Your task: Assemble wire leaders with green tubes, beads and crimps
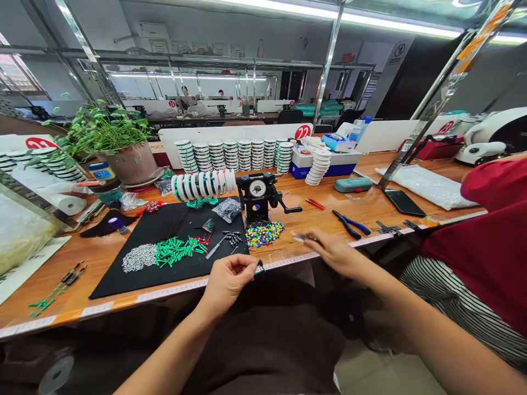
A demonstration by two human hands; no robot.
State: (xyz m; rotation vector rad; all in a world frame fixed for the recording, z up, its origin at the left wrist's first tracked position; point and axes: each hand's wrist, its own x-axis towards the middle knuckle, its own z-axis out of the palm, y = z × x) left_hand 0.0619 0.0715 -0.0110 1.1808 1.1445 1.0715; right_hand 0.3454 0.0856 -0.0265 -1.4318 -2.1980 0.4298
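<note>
My left hand (231,277) is closed in a pinch at the table's front edge. Between thumb and fingertip sits a small black piece (260,264) with a bit of green below it. Farther right, my right hand (331,249) is closed over the tabletop. A short, silvery tool (298,237) sticks out of its fingers, too blurred to name. Colourful beads (265,235) lie in a heap between the hands. Left of them, a black mat (135,241) bears green tubes (177,251), silvery beads (139,259), small black pieces (233,239) and a thin metal tool (214,249).
A hand-cranked winder (258,197) carrying white spools (201,185) stands behind the mat. Blue-handled pliers (352,224), a red lighter (315,203) and a phone (404,203) lie to the right. A person in a red top (481,258) sits close by. A potted plant (132,162) stands left.
</note>
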